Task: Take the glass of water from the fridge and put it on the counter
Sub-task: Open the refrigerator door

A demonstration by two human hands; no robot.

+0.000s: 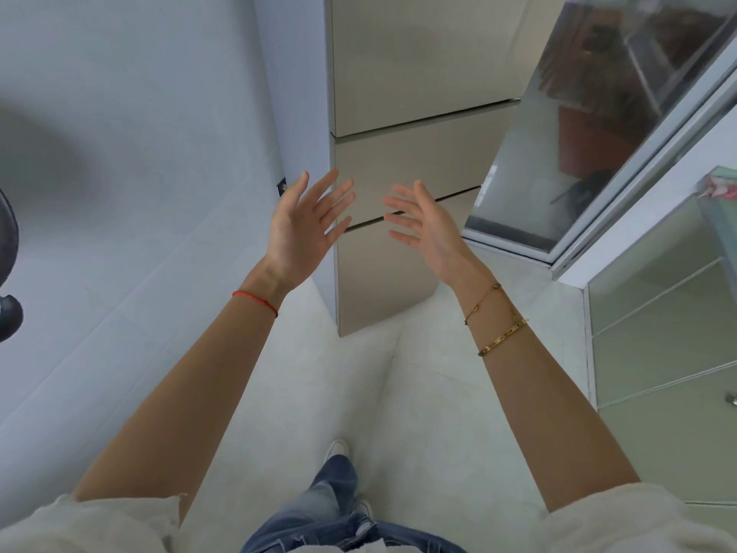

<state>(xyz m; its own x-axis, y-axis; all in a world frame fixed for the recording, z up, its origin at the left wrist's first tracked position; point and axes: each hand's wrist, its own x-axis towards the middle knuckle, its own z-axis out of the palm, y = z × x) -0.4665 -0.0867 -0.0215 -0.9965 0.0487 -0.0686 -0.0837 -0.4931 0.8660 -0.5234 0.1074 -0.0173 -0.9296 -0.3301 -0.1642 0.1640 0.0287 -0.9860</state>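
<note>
A tall beige fridge (414,93) stands straight ahead with all three of its doors closed. No glass of water is in view. My left hand (303,229) is raised in front of the fridge's left edge, palm up, fingers spread, holding nothing. My right hand (422,225) is raised in front of the middle door, fingers spread, also empty. Neither hand touches the fridge.
A white tiled wall (139,153) runs along the left. A glass sliding door (578,133) stands to the right of the fridge. Glass-fronted cabinet drawers (658,333) fill the right side. A dark object (8,273) hangs at the far left edge. Pale floor tiles lie underfoot.
</note>
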